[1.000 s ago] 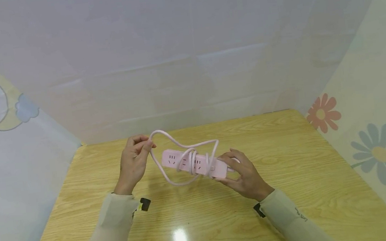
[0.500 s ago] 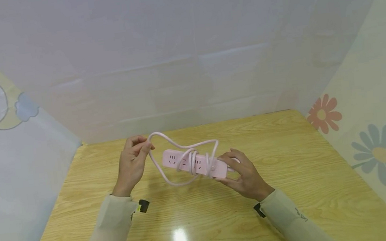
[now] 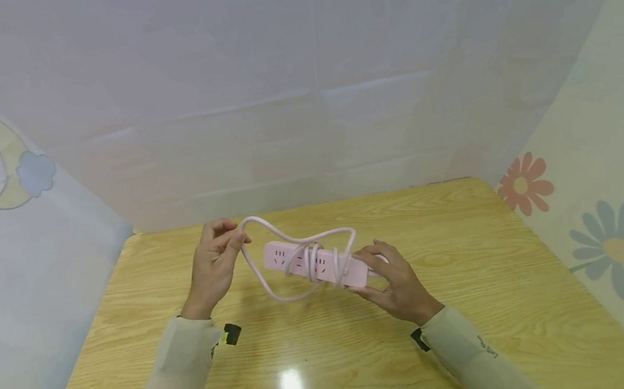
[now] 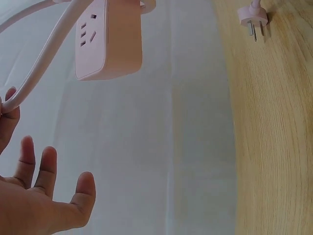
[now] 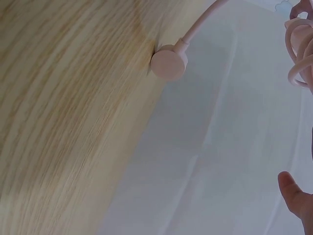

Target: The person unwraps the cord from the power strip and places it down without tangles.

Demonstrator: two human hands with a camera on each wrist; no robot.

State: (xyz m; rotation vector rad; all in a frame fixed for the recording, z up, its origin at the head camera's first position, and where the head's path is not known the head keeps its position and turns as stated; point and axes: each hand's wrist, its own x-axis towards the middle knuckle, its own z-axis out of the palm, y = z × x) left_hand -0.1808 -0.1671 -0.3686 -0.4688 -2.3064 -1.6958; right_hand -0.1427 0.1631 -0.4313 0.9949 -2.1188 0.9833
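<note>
A pink power strip is held up over the table, its sockets facing me and its left end tipped higher than its right. My right hand grips the strip's right end, thumb below and fingers above. Several turns of pale pink cord wrap around the strip's middle. To the left, my left hand pinches a loose loop of that cord between thumb and fingertips; its other fingers are spread in the left wrist view. The three-pin plug hangs low near the tabletop, also seen in the right wrist view.
A wood-grain table lies under both hands, with a bright reflection near the front. Pale fabric walls enclose the back and sides, printed with a moon on the left and flowers on the right.
My left hand has shifted slightly left with the cord loop, whose top has sunk a little. The strip and my right hand have barely moved.
</note>
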